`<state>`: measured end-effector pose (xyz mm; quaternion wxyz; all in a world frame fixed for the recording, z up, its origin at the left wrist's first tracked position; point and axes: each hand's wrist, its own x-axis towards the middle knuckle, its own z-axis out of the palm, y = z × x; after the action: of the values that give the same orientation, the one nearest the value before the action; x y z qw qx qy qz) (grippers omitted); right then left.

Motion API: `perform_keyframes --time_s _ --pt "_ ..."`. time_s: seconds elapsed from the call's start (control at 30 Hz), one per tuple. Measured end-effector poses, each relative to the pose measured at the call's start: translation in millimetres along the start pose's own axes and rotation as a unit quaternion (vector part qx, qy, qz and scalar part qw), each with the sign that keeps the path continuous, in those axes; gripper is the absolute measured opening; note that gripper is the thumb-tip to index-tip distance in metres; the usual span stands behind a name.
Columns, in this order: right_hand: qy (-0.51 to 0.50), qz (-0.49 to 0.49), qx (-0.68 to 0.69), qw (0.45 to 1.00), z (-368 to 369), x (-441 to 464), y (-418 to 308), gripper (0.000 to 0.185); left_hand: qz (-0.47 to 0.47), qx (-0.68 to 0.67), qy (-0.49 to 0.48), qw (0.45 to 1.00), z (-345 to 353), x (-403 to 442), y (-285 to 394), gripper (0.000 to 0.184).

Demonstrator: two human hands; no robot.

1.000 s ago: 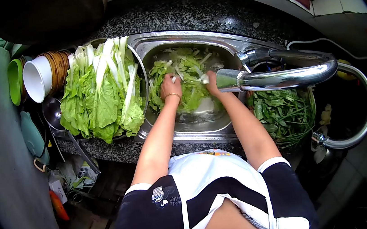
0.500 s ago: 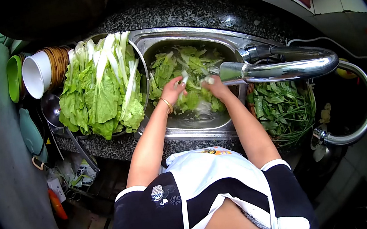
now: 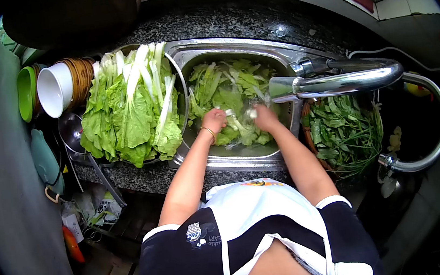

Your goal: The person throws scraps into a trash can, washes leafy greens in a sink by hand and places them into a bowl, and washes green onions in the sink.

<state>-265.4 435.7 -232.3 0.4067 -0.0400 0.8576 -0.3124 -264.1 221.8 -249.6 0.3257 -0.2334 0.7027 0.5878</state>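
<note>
Loose green lettuce leaves [image 3: 231, 93] lie in water in the steel sink [image 3: 217, 159]. At the near left of the basin my left hand [image 3: 213, 120] is closed round the white stem end of some lettuce. My right hand [image 3: 265, 117] is closed on another pale stem, a little to the right. Between the hands, the held leaves hang down into the water. The chrome faucet [image 3: 344, 82] reaches in from the right, its spout above the right side of the basin.
Left of the sink, a large pile of lettuce [image 3: 129, 99] rests in a wide metal bowl. A white bowl [image 3: 55, 91], a green bowl [image 3: 26, 94] and a ladle [image 3: 71, 130] are farther left. A basket of leafy greens [image 3: 338, 129] stands on the right.
Both hands have moved slightly down toward me, and the left hand's fingers have curled in more tightly. The leaves in the water have shifted. The whole view has moved a little.
</note>
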Motion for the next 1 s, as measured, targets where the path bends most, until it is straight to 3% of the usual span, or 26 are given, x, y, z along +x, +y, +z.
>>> perform_keyframes --time_s 0.03,0.07,0.1,0.13,0.17,0.23,0.27,0.3,0.33,0.37,0.4,0.43,0.5,0.53,0.57,0.6,0.63,0.7,0.83,0.9,0.97,1.0 --pt "0.054 0.040 0.021 0.998 -0.3 0.9 3.0 0.036 0.002 -0.003 -0.003 1.000 1.3 8.1 -4.3 0.022" --pt "0.106 0.077 0.043 0.990 0.2 3.7 4.3 0.035 0.027 0.194 0.040 0.980 0.0 16.1 -8.3 0.024" --pt "0.157 0.114 0.068 0.979 2.3 5.1 3.7 0.034 0.049 0.385 0.082 0.918 -2.4 18.1 -11.3 0.025" --pt "0.110 0.047 0.075 0.990 -2.0 4.3 -2.0 0.049 -0.033 0.438 0.030 0.898 6.6 -2.1 22.4 0.028" --pt "0.112 0.047 0.075 0.990 -4.7 2.0 -8.5 0.049 -0.032 0.439 0.031 0.897 10.2 -4.8 27.5 0.028" --pt "0.142 0.140 0.132 0.971 -17.4 -10.1 -31.4 0.055 -0.020 0.592 -0.130 0.795 16.9 -7.3 32.7 0.028" --pt "0.216 0.155 0.121 0.956 -16.2 -12.6 -29.3 0.056 0.030 0.626 -0.037 0.778 14.1 0.2 10.6 0.028" --pt "0.219 0.153 0.121 0.956 -17.9 -11.3 -24.4 0.056 0.033 0.626 -0.035 0.778 10.6 6.1 16.5 0.028" --pt "0.230 0.157 0.118 0.953 -19.3 -11.7 -17.3 0.055 -0.062 0.493 0.043 0.867 6.9 15.6 25.3 0.030" --pt "0.240 0.164 0.115 0.950 -17.2 -12.4 -10.9 0.053 -0.155 0.340 0.116 0.921 4.2 23.3 31.4 0.031" --pt "0.266 0.138 0.133 0.945 -14.6 -11.4 -6.2 0.050 -0.166 0.139 0.061 0.974 -0.8 34.5 20.8 0.026" --pt "0.264 0.142 0.131 0.945 -14.6 -14.1 -4.6 0.050 -0.172 -0.070 0.005 0.983 -4.3 34.4 17.9 0.022" --pt "0.246 0.115 0.155 0.950 -17.9 -14.9 -6.6 0.047 -0.082 -0.029 0.009 0.996 -8.7 22.7 24.7 0.019" --pt "0.232 0.068 0.176 0.954 -23.6 -24.5 -18.3 0.045 -0.083 -0.028 0.009 0.996 -14.2 19.0 23.6 0.019" --pt "0.230 0.071 0.178 0.954 -22.9 -26.7 -26.8 0.045 0.012 0.075 0.035 0.997 -20.8 14.0 21.2 0.018" --pt "0.133 0.043 0.170 0.976 -19.6 -27.7 -35.6 0.045 0.106 0.176 0.059 0.977 -23.7 7.9 18.9 0.017" --pt "0.035 0.013 0.159 0.987 -16.2 -28.7 -46.5 0.045 0.104 0.178 0.057 0.977 -23.6 -4.5 25.5 0.017" --pt "-0.039 -0.057 0.005 0.998 -4.8 -30.1 -74.4 0.044 0.109 0.081 0.074 0.988 -25.3 -24.1 40.4 0.014" --pt "-0.048 -0.080 -0.047 0.994 33.4 -13.4 -89.7 0.042 0.086 0.030 0.118 0.989 -30.7 -42.0 51.5 0.015" --pt "-0.090 -0.075 -0.070 0.991 32.5 -11.8 -88.9 0.039 0.132 0.050 0.143 0.980 -37.2 -47.4 52.2 0.019" --pt "-0.018 0.011 -0.032 0.999 20.6 -13.7 -83.3 0.029 0.203 0.085 0.136 0.966 -37.8 -55.1 59.7 0.030" --pt "0.027 0.049 -0.026 0.998 17.1 -10.5 -72.6 0.028 0.206 0.189 0.158 0.947 -41.7 -57.6 61.2 0.040"
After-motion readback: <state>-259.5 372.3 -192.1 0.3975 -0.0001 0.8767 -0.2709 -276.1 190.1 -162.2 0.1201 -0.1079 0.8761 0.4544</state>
